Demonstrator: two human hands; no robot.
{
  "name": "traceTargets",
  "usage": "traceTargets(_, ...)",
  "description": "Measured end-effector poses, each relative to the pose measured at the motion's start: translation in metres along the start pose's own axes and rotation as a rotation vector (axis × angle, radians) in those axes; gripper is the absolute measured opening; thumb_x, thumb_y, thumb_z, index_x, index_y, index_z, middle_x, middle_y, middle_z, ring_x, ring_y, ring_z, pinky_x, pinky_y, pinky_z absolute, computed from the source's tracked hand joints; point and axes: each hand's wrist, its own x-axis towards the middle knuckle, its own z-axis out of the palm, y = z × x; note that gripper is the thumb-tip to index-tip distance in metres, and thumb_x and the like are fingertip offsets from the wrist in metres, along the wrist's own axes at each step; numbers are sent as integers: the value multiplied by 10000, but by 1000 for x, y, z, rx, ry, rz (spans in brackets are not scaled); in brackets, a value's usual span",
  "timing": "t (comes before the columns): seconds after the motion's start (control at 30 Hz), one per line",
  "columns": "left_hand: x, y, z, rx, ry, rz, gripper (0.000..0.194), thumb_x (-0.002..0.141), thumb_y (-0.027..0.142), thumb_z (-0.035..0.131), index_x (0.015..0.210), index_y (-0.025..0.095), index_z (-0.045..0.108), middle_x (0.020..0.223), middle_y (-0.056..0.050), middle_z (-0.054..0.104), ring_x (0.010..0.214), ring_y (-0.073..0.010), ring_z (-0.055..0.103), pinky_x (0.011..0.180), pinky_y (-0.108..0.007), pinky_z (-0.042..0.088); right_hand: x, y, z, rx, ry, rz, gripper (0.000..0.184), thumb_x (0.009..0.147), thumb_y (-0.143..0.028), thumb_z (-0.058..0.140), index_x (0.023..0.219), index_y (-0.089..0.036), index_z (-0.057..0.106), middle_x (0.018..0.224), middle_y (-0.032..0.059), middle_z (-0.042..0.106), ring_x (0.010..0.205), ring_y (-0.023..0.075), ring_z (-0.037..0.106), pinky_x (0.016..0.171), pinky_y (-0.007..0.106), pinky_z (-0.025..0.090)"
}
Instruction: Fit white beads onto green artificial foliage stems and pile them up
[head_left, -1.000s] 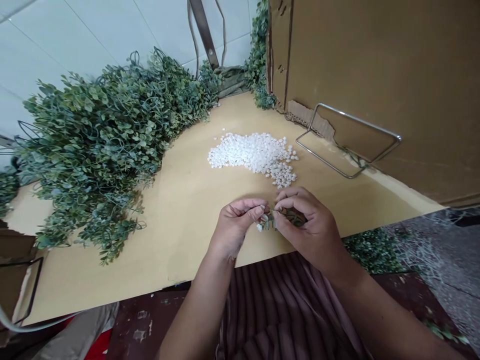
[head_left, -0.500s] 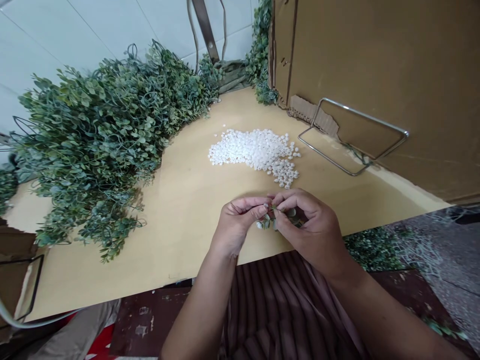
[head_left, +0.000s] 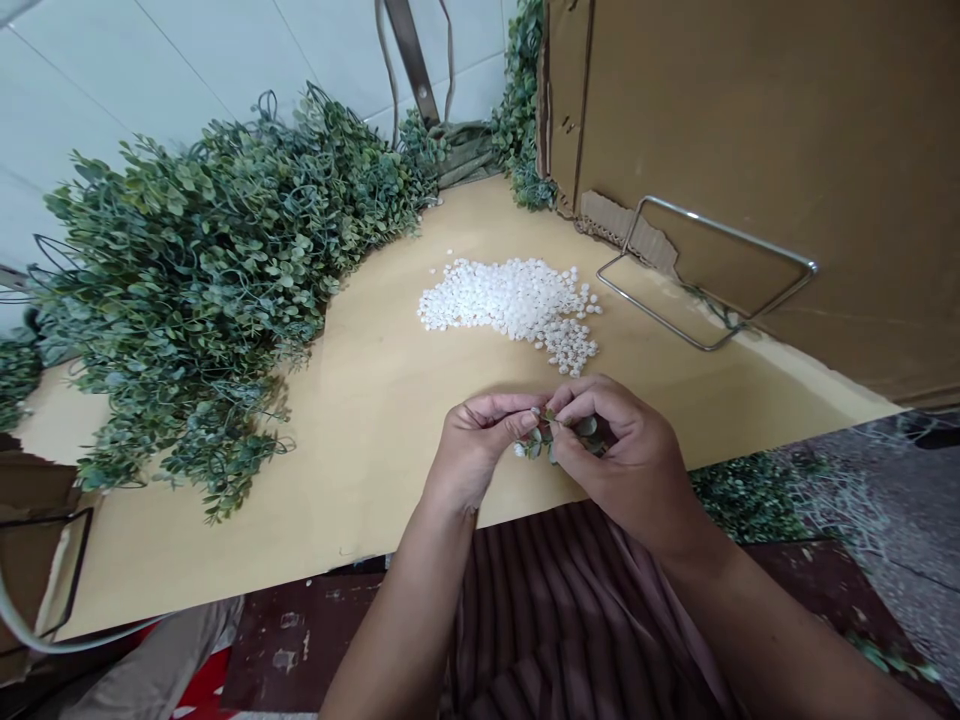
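Observation:
Close together over the near part of the table, my two hands meet fingertip to fingertip. My left hand [head_left: 480, 440] is closed in a pinch, with a small whitish piece at its thumb and finger tips. My right hand [head_left: 619, 430] pinches a sprig of artificial green leaves [head_left: 589, 428], its leaves showing between and below the fingers. Another white piece [head_left: 519, 450] shows among the leaves under my left thumb. The exact point where the fingertips meet is partly hidden. Just beyond my hands lies a pile of small white plastic pieces [head_left: 510, 297].
A large heap of artificial greenery [head_left: 217, 260] covers the left of the tan table [head_left: 360, 470]. At right stand a big cardboard box [head_left: 765, 130] and a bent metal wire frame [head_left: 709, 348]. More greenery [head_left: 746, 495] lies below the table's right edge.
The view has shifted very slightly. Both hands keep nearly the same place and pinch, with the sprig's leaves turned a little.

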Motion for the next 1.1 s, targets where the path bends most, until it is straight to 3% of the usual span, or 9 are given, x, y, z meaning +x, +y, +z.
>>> traceTargets(0.57,0,1,0,-5,-27,-12,246,474,294,872,651,170,756,559,-5,705,486,-60,571,526,-181,459,1,1,-2,66,-19,77,134,711,-102,542,636,-200,491,757,17,576,690,129,591,591,238,485)
traceTargets(0.87,2,3,7,54,2,-49,269,415,318,879,574,164,725,519,17,673,454,-54,532,524,-199,451,0,3,-4,-37,-1,24,125,719,-149,537,623,-217,498,699,22,623,658,145,604,619,259,487)
traceTargets(1.0,4,-4,13,51,-37,-70,347,346,382,876,529,146,701,563,7,670,521,-69,552,598,-224,473,-7,22,-6,-216,45,49,97,716,-237,579,624,-243,549,725,43,654,679,176,621,633,291,496)
traceTargets(1.1,6,-11,12,137,-78,-64,376,416,420,851,623,132,724,609,-6,669,541,-87,548,645,-265,493,-15,45,-9,-241,51,100,192,750,-419,597,643,-260,588,746,59,662,681,204,633,605,319,513)
